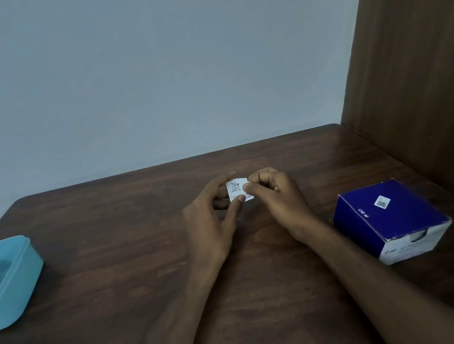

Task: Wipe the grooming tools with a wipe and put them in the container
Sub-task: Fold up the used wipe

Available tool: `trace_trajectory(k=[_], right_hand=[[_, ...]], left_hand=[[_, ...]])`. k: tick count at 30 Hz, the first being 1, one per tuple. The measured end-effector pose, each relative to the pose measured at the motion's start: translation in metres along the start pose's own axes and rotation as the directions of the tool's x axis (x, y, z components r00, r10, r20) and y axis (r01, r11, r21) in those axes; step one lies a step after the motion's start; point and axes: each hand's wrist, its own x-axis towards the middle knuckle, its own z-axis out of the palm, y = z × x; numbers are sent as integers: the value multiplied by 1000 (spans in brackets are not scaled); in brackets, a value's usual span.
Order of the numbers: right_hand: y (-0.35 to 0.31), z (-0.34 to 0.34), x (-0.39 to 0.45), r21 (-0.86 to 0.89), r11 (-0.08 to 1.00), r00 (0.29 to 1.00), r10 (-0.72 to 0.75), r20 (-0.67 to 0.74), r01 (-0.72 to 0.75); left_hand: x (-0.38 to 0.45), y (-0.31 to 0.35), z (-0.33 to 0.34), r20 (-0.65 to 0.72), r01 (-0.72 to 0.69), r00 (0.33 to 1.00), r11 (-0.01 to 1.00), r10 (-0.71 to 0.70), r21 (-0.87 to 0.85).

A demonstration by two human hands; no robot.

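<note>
At your far left a light blue plastic container (4,284) sits open on the dark wood surface (117,280), partly cut off by the frame edge; something small and dark lies inside, too dim to identify. Near the middle, your left hand (210,225) pinches a small white wipe sachet (238,190) between thumb and fingers, holding it just above the surface. The sachet carries blue print, too small to read. Your right hand (276,196) pinches the sachet's right edge with curled fingers. At your right stands a dark blue box (390,219) marked "BD" on its side and white front, with a small square code sticker on top.
</note>
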Motion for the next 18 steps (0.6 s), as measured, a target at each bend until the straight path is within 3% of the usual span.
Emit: trace_trajectory(k=[7, 12, 18], right_hand=[[-2, 3, -2, -17, 1000, 999, 4, 47, -3], [-2, 4, -2, 87, 995, 998, 49, 27, -51], [-6, 7, -6, -32, 999, 999, 29, 25, -28]], left_hand=[[1, 0, -1, 7, 11, 1000, 1000, -11, 4], [0, 2, 0, 5, -9, 1000, 997, 9, 76], [0, 2, -1, 18, -50, 999, 991, 48, 125]])
